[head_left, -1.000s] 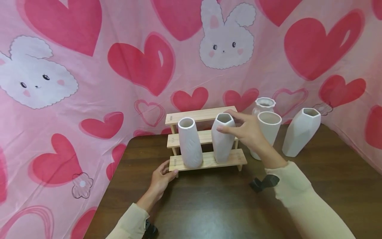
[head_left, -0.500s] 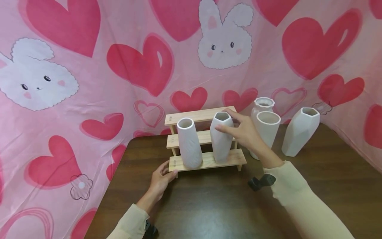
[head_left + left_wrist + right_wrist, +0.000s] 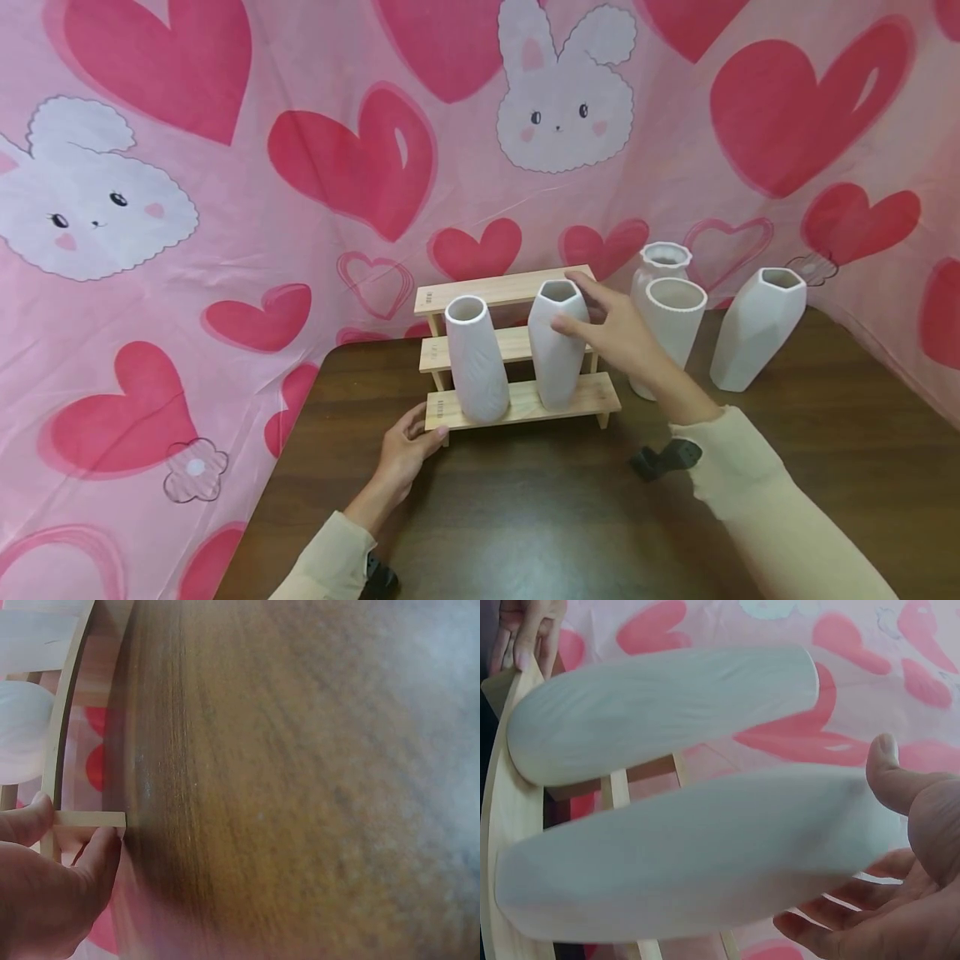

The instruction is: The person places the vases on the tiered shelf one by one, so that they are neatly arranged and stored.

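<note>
Vase (image 3: 557,358) by right hand (image 3: 624,333): mouth (image 3: 560,291) in head view only.

Dark wood-grained table (image 3: 540,517) carries a three-tier wooden stand (image 3: 513,344) toward 11 o'clock, a round-mouthed vase (image 3: 477,367) and an angular vase (image 3: 557,358) on its lowest step; a scalloped vase (image 3: 663,272) and ribbed vase (image 3: 681,325) stand toward 1, a faceted vase (image 3: 757,333) toward 2.
</note>
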The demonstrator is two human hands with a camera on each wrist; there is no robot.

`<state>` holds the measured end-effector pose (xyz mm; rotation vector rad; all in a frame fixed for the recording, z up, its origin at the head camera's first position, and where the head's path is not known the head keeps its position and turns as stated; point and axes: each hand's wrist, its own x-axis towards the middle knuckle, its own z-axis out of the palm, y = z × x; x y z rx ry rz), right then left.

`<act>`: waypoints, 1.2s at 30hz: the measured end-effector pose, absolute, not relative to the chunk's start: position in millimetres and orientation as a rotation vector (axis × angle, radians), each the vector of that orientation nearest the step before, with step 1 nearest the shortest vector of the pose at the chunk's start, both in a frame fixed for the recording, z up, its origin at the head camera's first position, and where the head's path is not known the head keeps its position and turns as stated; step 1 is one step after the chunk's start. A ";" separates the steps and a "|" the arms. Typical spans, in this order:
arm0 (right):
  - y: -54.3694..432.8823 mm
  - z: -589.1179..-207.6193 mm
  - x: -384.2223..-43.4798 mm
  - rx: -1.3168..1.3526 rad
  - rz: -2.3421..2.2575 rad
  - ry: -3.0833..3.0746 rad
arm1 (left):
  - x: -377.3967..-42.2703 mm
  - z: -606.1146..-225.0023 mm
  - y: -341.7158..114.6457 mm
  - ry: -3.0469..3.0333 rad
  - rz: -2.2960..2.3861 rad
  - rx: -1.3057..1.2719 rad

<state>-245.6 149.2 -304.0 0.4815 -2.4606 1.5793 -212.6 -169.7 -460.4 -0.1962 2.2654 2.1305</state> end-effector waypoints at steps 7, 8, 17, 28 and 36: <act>168.8 -301.6 -242.0 0.509 1.511 -2.452 | -213.7 -460.4 -170.0 2.262 2.138 -0.183; 171.3 -301.3 -241.2 0.494 1.500 -2.455 | -213.8 -460.5 -170.1 2.258 2.144 -0.183; 198.2 -301.3 -235.1 0.402 1.438 -2.398 | -214.0 -462.6 -170.6 2.259 2.150 -0.197; 250.8 -305.3 -236.3 0.201 1.356 -2.165 | -214.4 -463.4 -169.5 2.247 2.163 -0.187; 269.6 -314.3 -240.4 0.085 1.324 -2.287 | -214.5 -463.8 -170.1 2.248 2.157 -0.185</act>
